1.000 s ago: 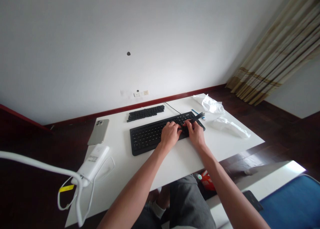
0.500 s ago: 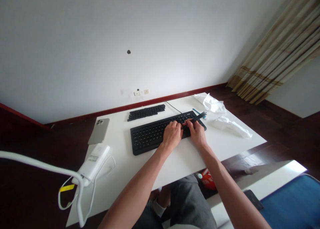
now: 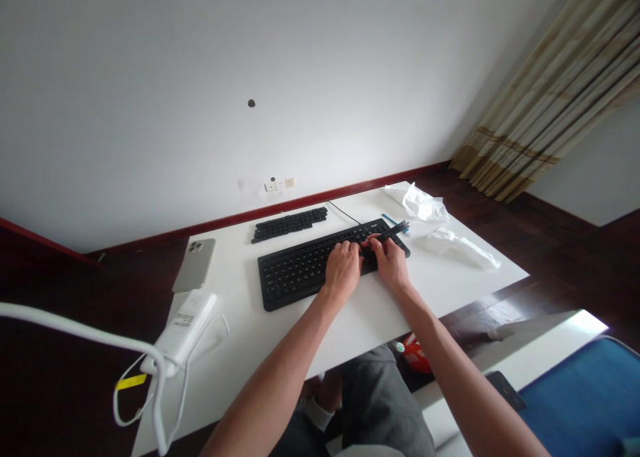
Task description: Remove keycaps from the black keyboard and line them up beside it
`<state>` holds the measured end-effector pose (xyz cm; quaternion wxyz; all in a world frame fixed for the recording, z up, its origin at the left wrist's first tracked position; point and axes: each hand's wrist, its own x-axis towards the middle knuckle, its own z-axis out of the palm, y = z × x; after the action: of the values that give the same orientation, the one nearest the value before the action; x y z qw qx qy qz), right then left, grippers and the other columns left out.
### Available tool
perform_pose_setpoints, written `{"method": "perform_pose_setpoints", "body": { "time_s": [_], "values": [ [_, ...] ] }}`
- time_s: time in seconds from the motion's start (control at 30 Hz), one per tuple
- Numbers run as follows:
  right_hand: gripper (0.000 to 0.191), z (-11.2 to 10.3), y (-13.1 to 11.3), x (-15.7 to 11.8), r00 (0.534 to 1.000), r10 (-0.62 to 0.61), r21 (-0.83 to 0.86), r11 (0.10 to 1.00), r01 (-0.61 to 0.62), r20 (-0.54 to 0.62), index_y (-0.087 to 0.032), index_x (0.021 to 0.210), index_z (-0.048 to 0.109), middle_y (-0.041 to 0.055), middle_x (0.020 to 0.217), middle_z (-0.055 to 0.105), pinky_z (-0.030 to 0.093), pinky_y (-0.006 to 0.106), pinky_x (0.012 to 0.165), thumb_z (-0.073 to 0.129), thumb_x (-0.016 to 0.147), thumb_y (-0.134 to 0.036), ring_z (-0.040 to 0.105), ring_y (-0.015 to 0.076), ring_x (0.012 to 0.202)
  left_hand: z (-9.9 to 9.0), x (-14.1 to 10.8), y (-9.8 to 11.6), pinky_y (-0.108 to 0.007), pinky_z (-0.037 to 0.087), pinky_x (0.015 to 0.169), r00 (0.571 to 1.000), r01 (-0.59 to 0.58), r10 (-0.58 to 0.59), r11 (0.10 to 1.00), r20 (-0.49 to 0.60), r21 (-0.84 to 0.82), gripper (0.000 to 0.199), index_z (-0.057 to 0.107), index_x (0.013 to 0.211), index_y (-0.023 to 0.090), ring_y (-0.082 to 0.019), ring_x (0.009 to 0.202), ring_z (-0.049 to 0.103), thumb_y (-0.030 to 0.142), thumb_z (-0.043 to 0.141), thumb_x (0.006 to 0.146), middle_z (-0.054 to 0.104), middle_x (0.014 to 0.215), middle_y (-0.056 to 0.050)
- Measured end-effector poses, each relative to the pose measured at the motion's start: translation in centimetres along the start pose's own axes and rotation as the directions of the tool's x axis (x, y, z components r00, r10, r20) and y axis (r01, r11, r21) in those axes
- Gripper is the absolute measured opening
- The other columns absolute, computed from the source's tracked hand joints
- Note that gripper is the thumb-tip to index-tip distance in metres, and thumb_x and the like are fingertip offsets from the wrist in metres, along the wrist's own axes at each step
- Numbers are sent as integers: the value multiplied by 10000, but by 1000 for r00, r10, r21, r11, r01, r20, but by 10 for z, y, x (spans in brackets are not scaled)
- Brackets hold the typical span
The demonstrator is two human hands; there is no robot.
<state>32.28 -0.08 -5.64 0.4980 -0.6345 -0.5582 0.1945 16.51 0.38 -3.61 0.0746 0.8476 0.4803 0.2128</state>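
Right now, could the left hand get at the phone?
Probably yes: only the flat keyboard and bare tabletop lie between the left hand and phone, though a white box sits by the phone's near end.

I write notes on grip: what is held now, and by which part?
The right hand holds a slim dark tool near its lower-left end; its exact grip point is hidden by fingers.

From the keyboard (image 3: 295,272), tabletop (image 3: 245,347) lies open at seven o'clock; keys (image 3: 290,224) obstruct ten, plastic (image 3: 425,205) two.
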Motion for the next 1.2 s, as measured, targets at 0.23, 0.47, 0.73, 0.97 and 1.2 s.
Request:
{"method": "perform_pose_setpoints", "body": {
  "time_s": [0.23, 0.47, 0.73, 0.97, 1.2],
  "values": [
    [421, 0, 1, 0, 1000, 8, -9, 1000, -8, 5, -198, 1065, 698, 105, 985, 803, 529, 384, 842, 492, 1001, -559, 735, 266, 874, 7, 1, -2, -403, 513, 942, 999, -34, 33, 999, -36, -9, 417, 454, 1390, 119, -278, 1069, 631, 162, 573, 992, 686, 1146, -133],
    [420, -1, 1, 0, 1000, 4, -43, 999, -3, 8, -196, 1046, 702, 114, 990, 804, 521, 381, 814, 487, 1007, -555, 737, 281, 867, 9, 3, -4, -407, 517, 938, 999, -51, 50, 999, -19, -14, 555, 351, 1516, 111, -280, 1064, 641, 182, 539, 999, 689, 1159, -141],
    [425, -2, 0, -1, 1000, 12, -61, 998, -13, -13, -195, 1000, 713, 107, 948, 799, 511, 365, 776, 490, 1006, -557, 728, 270, 817, 10, 4, -6, -395, 517, 925, 997, -76, 76, 997, -25, 26, 689, 189, 1616, 107, -283, 1048, 623, 181, 495, 1003, 687, 1101, -123],
    [411, -2, -2, 0, 1000, 14, -90, 996, -16, -18, -194, 962, 717, 103, 903, 793, 506, 360, 748, 497, 998, -540, 720, 268, 786, 12, 7, -7, -389, 501, 931, 989, -150, 150, 987, -8, 59, 727, 118, 1637, 103, -276, 1046, 615, 152, 454, 994, 676, 1106, -133],
    [404, -5, -5, -1, 999, 10, -113, 994, -7, 31, -211, 868, 693, 88, 833, 781, 506, 361, 723, 491, 1000, -534, 699, 255, 722, 10, 6, -6, -380, 497, 913, 992, -125, 125, 991, 20, 49, 702, 138, 1639, 109, -270, 1032, 626, 168, 430, 1004, 677, 1102, -132]
  ]
}}
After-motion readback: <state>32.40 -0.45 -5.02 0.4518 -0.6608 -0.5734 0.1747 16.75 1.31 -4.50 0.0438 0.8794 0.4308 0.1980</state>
